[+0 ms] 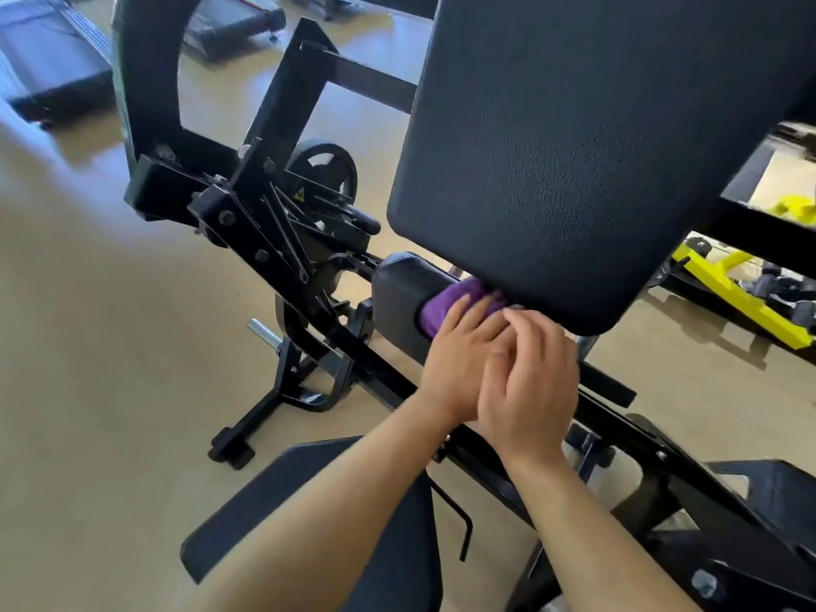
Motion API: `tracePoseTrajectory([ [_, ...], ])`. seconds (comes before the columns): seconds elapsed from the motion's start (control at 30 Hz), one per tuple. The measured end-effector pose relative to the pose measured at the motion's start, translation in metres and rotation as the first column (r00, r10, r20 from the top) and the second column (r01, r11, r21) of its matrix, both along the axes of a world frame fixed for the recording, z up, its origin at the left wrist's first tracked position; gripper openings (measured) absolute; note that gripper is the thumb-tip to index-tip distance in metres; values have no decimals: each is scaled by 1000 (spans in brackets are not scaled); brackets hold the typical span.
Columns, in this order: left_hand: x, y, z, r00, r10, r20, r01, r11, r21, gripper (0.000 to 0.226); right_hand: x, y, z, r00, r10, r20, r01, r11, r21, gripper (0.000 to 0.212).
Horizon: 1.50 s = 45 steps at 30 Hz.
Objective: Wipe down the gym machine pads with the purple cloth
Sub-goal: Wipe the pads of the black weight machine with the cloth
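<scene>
Fingers [468, 315] over purple cloth [446, 304] on pad [397, 298]

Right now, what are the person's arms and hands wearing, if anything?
Nothing visible. The left hand and right hand are bare, with no gloves, rings or watch in view. Both forearms are uncovered up to the frame's lower edge, so no sleeves show. Nails look short and unpainted.

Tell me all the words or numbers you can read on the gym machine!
No words or numbers can be read anywhere.
Yellow triangle sticker on the black machine frame: a warning sign, its symbol too small and blurred to make out.
Large black pad, purple cloth: no print on either.
</scene>
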<state>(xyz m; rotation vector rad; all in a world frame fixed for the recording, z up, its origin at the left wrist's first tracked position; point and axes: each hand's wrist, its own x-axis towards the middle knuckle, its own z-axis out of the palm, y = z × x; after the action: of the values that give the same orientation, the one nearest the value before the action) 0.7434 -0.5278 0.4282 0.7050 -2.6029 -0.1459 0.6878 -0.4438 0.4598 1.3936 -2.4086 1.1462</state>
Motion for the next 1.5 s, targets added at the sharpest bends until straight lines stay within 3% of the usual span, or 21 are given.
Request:
tracePoseTrajectory([
  [0.1,22,-39,1,1000,14,8,-14,1000,-27,43,-10,4,-6,999,47,-21,-47,999,-9,38],
  [0.27,39,-76,-3,910,401,-103,-392,914,102,37,-10,6,-13,996,85,1,-85,995,50,38],
  [0.33,19,-51,0,891,440,-113,-429,897,106,37,-11,12,-14,997,76,3,-76,996,39,37],
  [0.5,-20,42,4,990,101,-102,-78,975,208,42,-27,38,-16,995,-23,101,36,991,-129,41],
  [0.57,-21,62,8,992,-37,-124,71,956,285,43,-35,47,-16,984,86,158,-62,986,-153,49],
  [0.67,-6,50,12,949,19,-314,124,896,427,42,-38,48,-20,950,262,171,-255,965,-64,54],
  [0.8,12,11,-8,983,15,-181,11,990,143,45,-39,41,-38,982,185,-23,-177,963,204,58],
  [0.9,3,1,-1,992,16,-124,-14,1000,21,44,-41,44,-47,986,166,-30,-155,961,229,58],
  [1.0,-14,14,4,996,-68,-59,63,994,-89,38,-44,50,-54,965,150,213,-174,980,97,59],
  [1.1,-19,31,-9,977,-211,17,210,959,-189,39,-37,60,-61,852,128,508,-124,991,-41,62],
  [1.23,-14,6,-6,942,-321,99,336,899,-281,42,-23,59,-61,779,89,620,-73,996,-52,65],
  [1.3,-9,-16,1,960,-277,47,280,928,-246,44,-19,51,-57,850,74,522,-87,996,0,67],
  [1.4,3,-43,5,987,-140,-85,122,974,-193,43,-21,34,-44,994,75,85,-92,971,220,69],
  [1.5,14,-65,1,988,-46,-147,23,987,-159,42,-26,7,-23,948,178,-264,-46,898,438,67],
])
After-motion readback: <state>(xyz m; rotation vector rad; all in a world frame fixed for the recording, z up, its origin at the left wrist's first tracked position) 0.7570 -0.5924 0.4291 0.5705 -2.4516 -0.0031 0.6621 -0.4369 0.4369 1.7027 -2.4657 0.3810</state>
